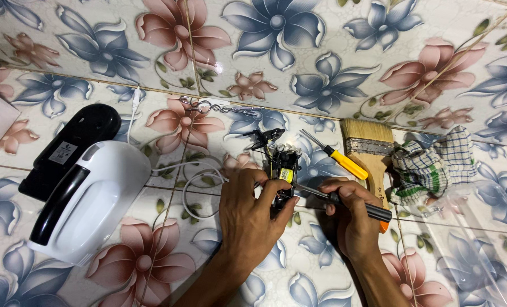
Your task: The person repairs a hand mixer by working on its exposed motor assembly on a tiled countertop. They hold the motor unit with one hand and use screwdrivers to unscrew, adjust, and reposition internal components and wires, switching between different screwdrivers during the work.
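My left hand [248, 213] grips a small black motor assembly [285, 167] with coils and a yellow part, held upright on the floral tiled floor. In my right hand [350, 219] is a dark-handled screwdriver [356, 206], its thin shaft pointing left into the side of the assembly. White wires [194, 182] run from the assembly toward the white hand-mixer housing [88, 199] on the left.
A black mixer cover [71, 148] lies beside the white housing. A yellow-handled screwdriver [339, 159], a paintbrush [370, 150], a checked cloth [432, 162], clear plastic [475, 227], a metal chain clip [219, 107] and a tiled wall behind.
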